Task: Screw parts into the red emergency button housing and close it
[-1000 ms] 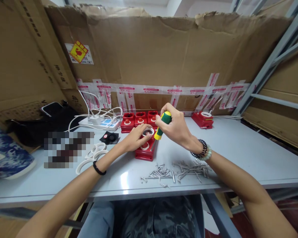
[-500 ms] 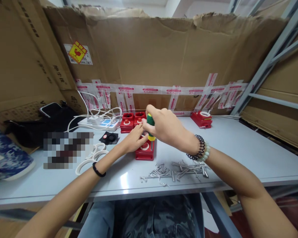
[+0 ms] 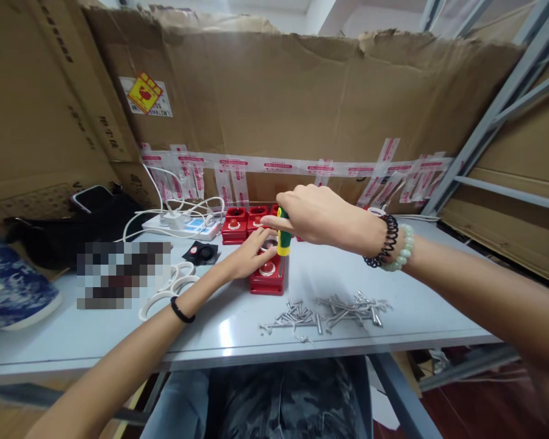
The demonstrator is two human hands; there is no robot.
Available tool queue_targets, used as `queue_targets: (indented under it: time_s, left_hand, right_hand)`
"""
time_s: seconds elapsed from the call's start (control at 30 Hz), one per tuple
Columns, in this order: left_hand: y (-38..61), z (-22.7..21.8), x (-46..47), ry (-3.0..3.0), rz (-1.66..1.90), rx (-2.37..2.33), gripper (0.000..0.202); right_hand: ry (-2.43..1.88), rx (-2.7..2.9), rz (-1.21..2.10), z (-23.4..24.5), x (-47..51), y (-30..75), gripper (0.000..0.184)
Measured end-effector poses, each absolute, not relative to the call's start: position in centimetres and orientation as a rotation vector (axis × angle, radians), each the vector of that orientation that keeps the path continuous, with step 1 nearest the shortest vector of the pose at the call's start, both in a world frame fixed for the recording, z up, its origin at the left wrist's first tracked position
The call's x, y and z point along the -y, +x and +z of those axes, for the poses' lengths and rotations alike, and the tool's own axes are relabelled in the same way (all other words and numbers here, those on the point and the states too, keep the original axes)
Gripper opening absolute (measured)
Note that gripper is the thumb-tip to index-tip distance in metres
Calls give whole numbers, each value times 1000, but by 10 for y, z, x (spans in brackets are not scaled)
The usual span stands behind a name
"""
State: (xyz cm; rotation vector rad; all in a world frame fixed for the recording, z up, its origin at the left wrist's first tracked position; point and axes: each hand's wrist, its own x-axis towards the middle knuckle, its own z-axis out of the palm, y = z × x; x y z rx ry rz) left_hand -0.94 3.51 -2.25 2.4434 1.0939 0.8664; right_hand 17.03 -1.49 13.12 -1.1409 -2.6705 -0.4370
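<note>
In the head view, the right hand (image 3: 322,216) has its fingers wrapped around a green-and-yellow-handled screwdriver (image 3: 284,242), shaft pointing down at the right side of a glossy red box (image 3: 266,285) on the pale grey bench (image 3: 421,280). The left hand (image 3: 247,257) rests across the box, thumb apart from the other fingers; whether it grips is unclear. Loose silver metal screws (image 3: 297,313) lie nearer the front edge.

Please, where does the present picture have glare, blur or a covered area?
In the head view: glare streaks the tabletop near its front edge; the right forearm is blurred at lower right; pixelation covers an area at left; the screwdriver looks clearer.
</note>
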Motion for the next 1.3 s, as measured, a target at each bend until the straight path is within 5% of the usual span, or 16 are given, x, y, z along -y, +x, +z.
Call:
queue_targets:
  time_s: [0.17,0.43,0.53,0.63,0.83,0.93,1.3]
  left_hand:
    - [-10,-25,-37,2415,873,-1125,49]
    - [-11,-25,-38,2442,859,-1092,43]
    - [-12,-25,-38,2445,868,-1104,45]
    - [-12,-25,-39,2439,876,-1097,42]
    - [-10,-23,-36,2426,870,-1115,42]
    - [-10,-23,-37,2432,887,-1106,41]
    - [-11,-25,-38,2450,898,-1099,39]
  right_hand:
    - [-965,2898,-134,141,20,169,10]
    - [-1002,2757,-366,130,19,174,20]
    - [-927,2787,-201,130,17,176,10]
    - [-815,2885,-67,133,20,180,22]
    - [-1100,2718,-434,131,20,180,27]
    - [-947,2774,-302,132,17,182,14]
    - [-795,2828,-8,132,20,179,15]
